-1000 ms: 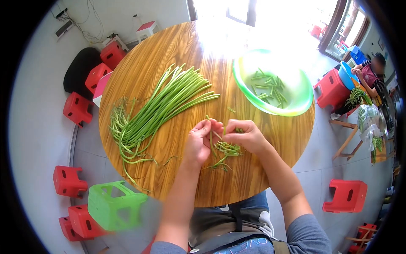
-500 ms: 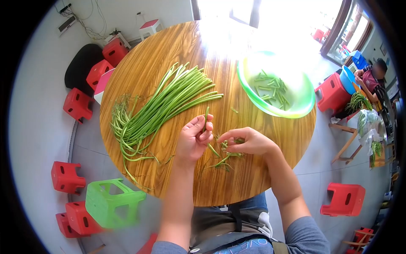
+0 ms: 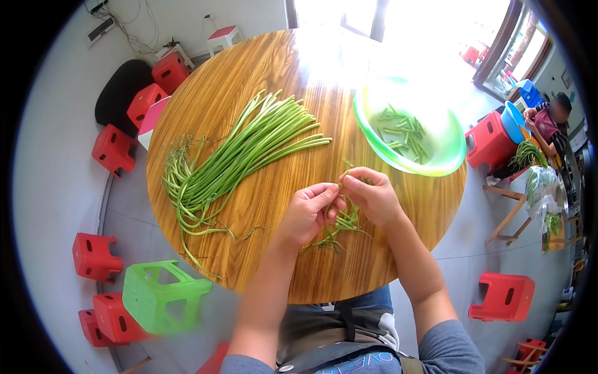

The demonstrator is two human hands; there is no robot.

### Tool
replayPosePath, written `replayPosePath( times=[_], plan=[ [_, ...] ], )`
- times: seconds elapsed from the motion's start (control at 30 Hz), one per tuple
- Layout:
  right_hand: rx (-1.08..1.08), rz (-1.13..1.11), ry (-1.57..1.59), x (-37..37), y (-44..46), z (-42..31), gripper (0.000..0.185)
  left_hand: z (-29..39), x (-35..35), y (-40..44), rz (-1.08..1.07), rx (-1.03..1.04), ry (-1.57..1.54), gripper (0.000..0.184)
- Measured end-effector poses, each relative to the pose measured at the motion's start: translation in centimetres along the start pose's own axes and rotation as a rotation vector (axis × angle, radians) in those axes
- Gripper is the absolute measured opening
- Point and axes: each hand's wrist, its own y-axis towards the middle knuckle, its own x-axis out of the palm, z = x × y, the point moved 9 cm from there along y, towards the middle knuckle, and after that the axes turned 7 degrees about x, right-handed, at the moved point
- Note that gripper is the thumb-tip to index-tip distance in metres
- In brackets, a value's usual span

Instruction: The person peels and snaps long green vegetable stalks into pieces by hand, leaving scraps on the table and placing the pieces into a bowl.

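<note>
My left hand (image 3: 311, 212) and my right hand (image 3: 372, 194) meet over the near part of the round wooden table (image 3: 249, 268). Between them is a green stem, mostly hidden by the fingers; both hands are closed on it. Just below lies a small heap of green scraps (image 3: 339, 232). A large bunch of long green stems (image 3: 249, 153) is spread to the left, its cut ends pointing up and right. A green-and-white basin (image 3: 445, 163) at the right back holds several short cut pieces (image 3: 405, 132).
Red stools (image 3: 96, 257) and a green stool (image 3: 163, 296) stand left of the table, another red stool (image 3: 502, 297) at the right. Beyond the right edge a person (image 3: 548, 124) sits by a blue basin (image 3: 513, 121), near more greens (image 3: 529, 154).
My left hand has moved right and my right hand has risen, so the two now meet at the stem. Half a second ago they were apart, with the stem upright in my left hand.
</note>
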Motion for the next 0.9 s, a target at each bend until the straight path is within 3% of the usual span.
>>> replayPosePath(
  times=[0.1,0.2,0.4,0.6,0.7,0.9],
  plan=[
    [0.059,-0.049,0.273,-0.8,0.8,0.8,0.01,0.3,0.6,-0.3,0.071,-0.008,0.014,0.021],
    [0.097,0.036,0.274,-1.1,0.8,0.9,0.01,-0.7,-0.2,0.1,-0.037,-0.021,0.201,0.019],
    [0.111,-0.117,0.298,-0.3,0.3,0.4,0.009,-0.1,-0.5,0.1,0.029,0.042,0.276,0.018],
    [-0.803,0.096,-0.795,2.6,-3.2,-4.8,0.014,0.6,-2.3,0.4,0.194,0.171,0.372,0.017],
    [-0.899,0.109,-0.862,3.9,-4.3,-4.9,0.015,1.2,-2.1,-0.1,0.285,0.181,0.467,0.017],
    [-1.146,-0.023,-0.983,6.4,-6.1,-4.1,0.025,1.1,-3.4,0.1,0.345,0.26,0.316,0.015]
  ],
)
